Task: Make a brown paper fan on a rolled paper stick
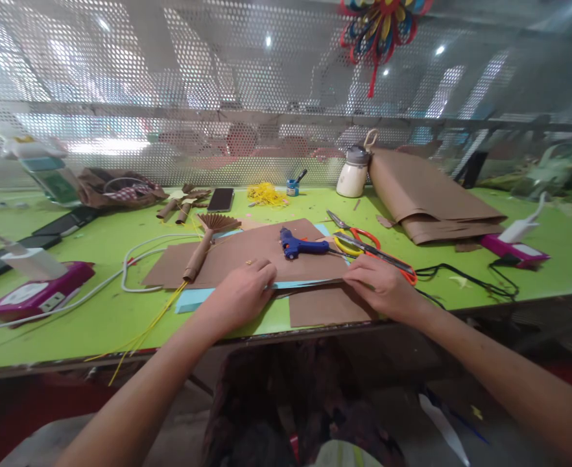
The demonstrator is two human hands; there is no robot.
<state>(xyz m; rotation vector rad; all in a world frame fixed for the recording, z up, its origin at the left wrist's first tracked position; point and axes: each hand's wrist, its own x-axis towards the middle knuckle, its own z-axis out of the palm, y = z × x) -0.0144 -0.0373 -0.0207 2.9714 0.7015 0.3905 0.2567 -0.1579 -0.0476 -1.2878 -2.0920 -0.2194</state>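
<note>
My left hand (244, 293) lies on the near edge of a large brown paper sheet (247, 254), fingers curled down onto it, a ring on one finger. My right hand (382, 284) presses its fingers on the same sheet's right corner, above a smaller brown paper piece (325, 306). A light blue paper (194, 299) peeks out under the sheet. A blue glue gun (301, 245) rests on the brown sheet just beyond my hands. Orange-handled scissors (364, 243) lie right of it, by my right hand.
A green table (111, 311) carries a rolled brown paper fan (207, 241), white cable (135, 259), pink device (37, 292), phone (220, 199), yellow shreds (265, 193), white jar (353, 172), folded brown paper stack (427, 198), black cable (465, 275). A perforated metal screen stands behind.
</note>
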